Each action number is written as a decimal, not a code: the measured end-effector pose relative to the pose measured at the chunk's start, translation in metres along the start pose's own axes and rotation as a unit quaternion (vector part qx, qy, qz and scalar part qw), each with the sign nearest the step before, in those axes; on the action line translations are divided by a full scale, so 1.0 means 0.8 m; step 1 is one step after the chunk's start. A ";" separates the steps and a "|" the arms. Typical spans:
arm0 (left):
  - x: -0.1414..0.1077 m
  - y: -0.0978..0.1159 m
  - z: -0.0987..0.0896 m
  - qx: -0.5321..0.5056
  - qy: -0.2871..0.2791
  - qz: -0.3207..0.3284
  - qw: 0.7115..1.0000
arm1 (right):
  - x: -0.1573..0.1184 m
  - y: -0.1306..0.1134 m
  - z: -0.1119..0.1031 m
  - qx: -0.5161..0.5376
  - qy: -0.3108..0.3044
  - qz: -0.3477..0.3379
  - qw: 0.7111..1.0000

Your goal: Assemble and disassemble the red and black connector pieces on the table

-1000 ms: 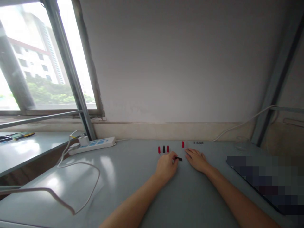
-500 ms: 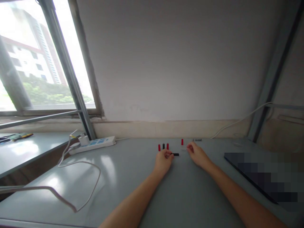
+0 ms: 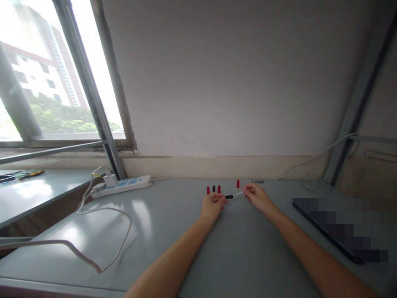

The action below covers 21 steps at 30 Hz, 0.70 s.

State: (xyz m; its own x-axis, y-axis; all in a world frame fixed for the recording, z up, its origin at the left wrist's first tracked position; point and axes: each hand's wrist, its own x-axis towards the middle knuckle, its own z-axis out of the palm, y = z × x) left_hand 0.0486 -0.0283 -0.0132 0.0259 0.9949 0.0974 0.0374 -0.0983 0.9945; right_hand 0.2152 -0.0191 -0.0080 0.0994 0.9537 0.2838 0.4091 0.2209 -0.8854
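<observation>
Since half a second ago, the thin whitish strip (image 3: 238, 194) has tilted; the right hand (image 3: 252, 193) pinches its far end, and it slants up rightward. The left hand (image 3: 212, 205) grips a black cylinder (image 3: 228, 197) lengthwise left-to-right, pointing toward the strip, over the desk (image 3: 173, 223).

Bare left hand (image 3: 212, 205) and bare right hand (image 3: 257, 198) apart, both pinched; bare left forearm (image 3: 181, 254) and bare right forearm (image 3: 303, 248) extend from near side.
</observation>
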 end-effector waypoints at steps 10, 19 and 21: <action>-0.004 0.004 0.000 -0.008 0.003 -0.013 1.000 | -0.001 -0.004 0.000 0.021 0.009 -0.016 1.000; -0.005 -0.003 -0.001 -0.043 -0.073 0.007 0.996 | -0.012 -0.013 0.011 0.094 -0.075 0.017 0.993; -0.003 -0.006 -0.001 -0.041 -0.076 0.012 0.996 | -0.012 -0.012 0.017 0.089 -0.094 0.015 0.991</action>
State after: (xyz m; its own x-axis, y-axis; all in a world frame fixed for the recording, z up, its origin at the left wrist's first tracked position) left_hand 0.0475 -0.0303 -0.0183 0.1773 0.9768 0.1202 -0.0475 -0.1135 0.9924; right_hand 0.1979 -0.0279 -0.0071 -0.0692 0.9780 0.1967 0.2403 0.2077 -0.9482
